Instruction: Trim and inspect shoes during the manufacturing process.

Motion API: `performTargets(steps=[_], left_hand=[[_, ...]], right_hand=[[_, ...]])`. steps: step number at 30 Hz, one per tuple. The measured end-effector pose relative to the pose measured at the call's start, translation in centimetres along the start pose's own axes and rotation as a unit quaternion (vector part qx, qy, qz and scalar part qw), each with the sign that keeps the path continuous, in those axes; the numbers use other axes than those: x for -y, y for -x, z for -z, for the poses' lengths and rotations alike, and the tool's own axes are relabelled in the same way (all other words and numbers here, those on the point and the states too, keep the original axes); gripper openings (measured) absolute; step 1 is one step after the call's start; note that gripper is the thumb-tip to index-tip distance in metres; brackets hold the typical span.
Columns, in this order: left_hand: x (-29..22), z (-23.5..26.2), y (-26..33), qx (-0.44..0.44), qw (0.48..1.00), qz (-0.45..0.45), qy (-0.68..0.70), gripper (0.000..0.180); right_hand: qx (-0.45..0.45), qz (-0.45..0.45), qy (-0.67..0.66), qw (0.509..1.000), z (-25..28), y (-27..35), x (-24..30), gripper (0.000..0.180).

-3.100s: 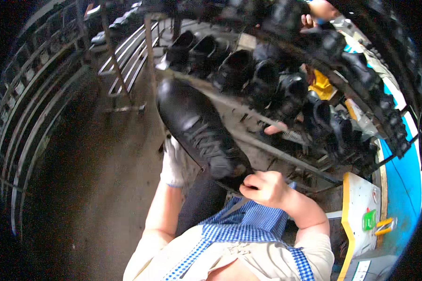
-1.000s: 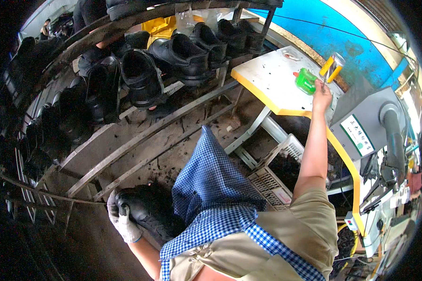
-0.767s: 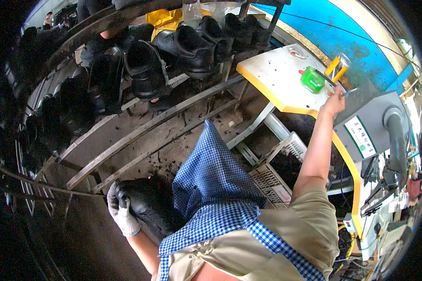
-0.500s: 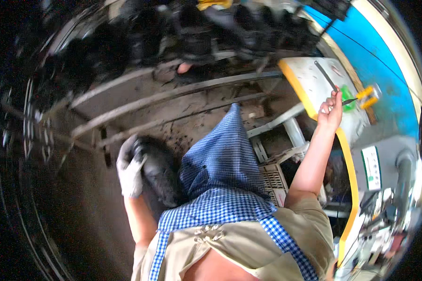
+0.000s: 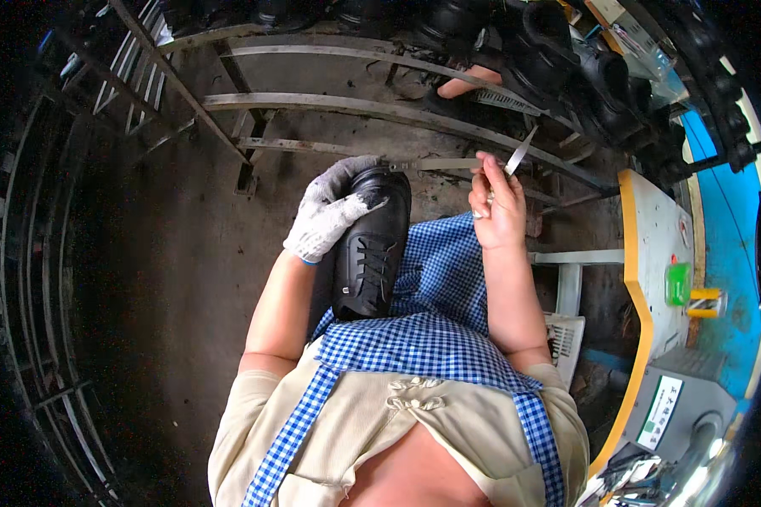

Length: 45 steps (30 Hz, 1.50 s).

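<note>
A black lace-up shoe [image 5: 391, 224] lies over my lap, its rounded far end pointing away from me. In a pale knitted glove, my left hand [image 5: 328, 207] is closed around that far end, thumb across the upper. My bare right hand [image 5: 500, 203] pinches a long flat metal strip [image 5: 444, 164], whose left end reaches the shoe's far end beside the gloved fingers. From the same hand a pointed metal blade [image 5: 521, 154] sticks out to the upper right. Whether strip and blade are one tool, I cannot tell.
Metal rack rails [image 5: 330, 103] run across the far side, with black shoes [image 5: 545, 63] along the top. On the right stands a yellow-edged white table [image 5: 655, 224] with a green container [image 5: 677, 285]. A grey machine [image 5: 676, 397] is nearer, a pale crate [image 5: 564, 342] below the table.
My right hand has come from over the table at right to beside the shoe, still with the strip and blade. My left hand has brought the shoe rightward, in front of me.
</note>
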<state>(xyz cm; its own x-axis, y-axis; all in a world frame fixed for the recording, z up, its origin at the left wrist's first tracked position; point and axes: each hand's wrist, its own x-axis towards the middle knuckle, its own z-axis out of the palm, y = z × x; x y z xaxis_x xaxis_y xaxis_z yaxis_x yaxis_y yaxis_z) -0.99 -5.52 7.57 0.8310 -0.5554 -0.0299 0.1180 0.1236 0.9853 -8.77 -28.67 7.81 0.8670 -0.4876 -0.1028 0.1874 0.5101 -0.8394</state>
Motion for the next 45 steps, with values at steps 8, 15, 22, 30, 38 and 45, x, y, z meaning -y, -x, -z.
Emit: performTargets(steps=[8, 15, 22, 30, 38, 45], left_hand=[[0.7, 0.5, 0.0, -0.018, 1.0, 0.006, -0.005, 0.054], [0.7, 0.1, -0.1, -0.012, 1.0, 0.006, 0.004, 0.053], [0.8, -0.3, -0.7, 0.003, 0.999, -0.035, -0.034, 0.056], [2.3, 0.6, -0.1, -0.023, 0.999, -0.014, -0.039, 0.05], [2.0, -0.8, -1.2, -0.006, 0.999, -0.03, -0.024, 0.047], [0.7, -0.3, 0.8, -0.048, 0.997, -0.017, -0.051, 0.057]], right_hand=[[0.044, 0.136, 0.094, 0.985, -0.4, 1.3, -0.7, 0.012], [0.107, 0.275, 0.187, 0.937, 0.2, 2.8, 0.3, 0.012], [-0.169, 0.405, 0.198, 0.877, 5.9, 6.2, 9.8, 0.019], [-0.504, 0.63, 0.4, 0.435, 18.4, 13.3, 23.9, 0.017], [-0.569, 0.5, 0.513, 0.404, 28.3, 14.9, 29.4, 0.019], [-0.498, 0.492, 0.474, 0.535, 21.3, 9.4, 23.4, 0.032]])
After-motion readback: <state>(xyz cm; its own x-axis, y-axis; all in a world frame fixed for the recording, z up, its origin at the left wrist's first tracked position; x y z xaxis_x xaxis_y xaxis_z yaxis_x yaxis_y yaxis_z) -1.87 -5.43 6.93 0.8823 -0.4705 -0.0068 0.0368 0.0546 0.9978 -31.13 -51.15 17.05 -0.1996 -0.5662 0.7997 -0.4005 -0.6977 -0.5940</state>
